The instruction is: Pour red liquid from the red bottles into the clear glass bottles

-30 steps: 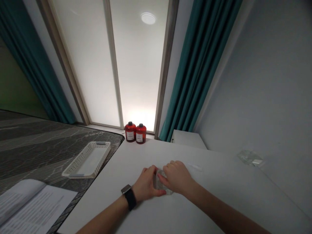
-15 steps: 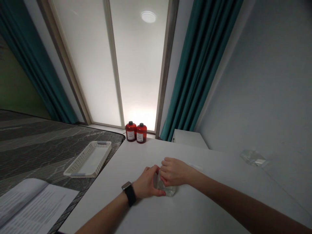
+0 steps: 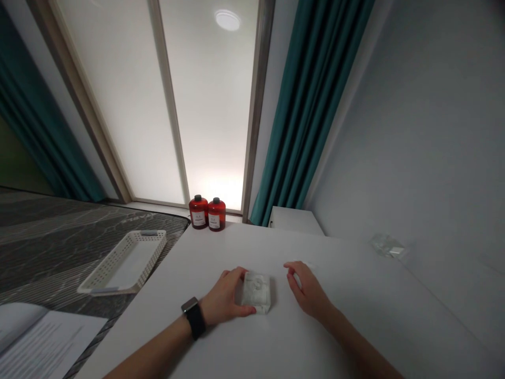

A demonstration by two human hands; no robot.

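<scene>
A small clear square container, with a round shape visible inside it, sits on the white table. My left hand, wearing a dark-banded watch, is closed around its left side, the thumb at the near edge and the fingers at the far corner. To the right of the container, apart from it, my right hand hovers above the table with fingers loosely bent and nothing visible between them. Just beyond that hand lies a thin, pale, see-through piece, partly hidden by it.
Two red bottles with dark caps stand at the table's far edge. A white perforated basket and an open book rest on the dark surface at left. Crumpled clear plastic lies far right by the wall.
My right hand has come off the top of the container and moved right, its fist loosening. My left hand keeps its hold. The view has shifted slightly.
</scene>
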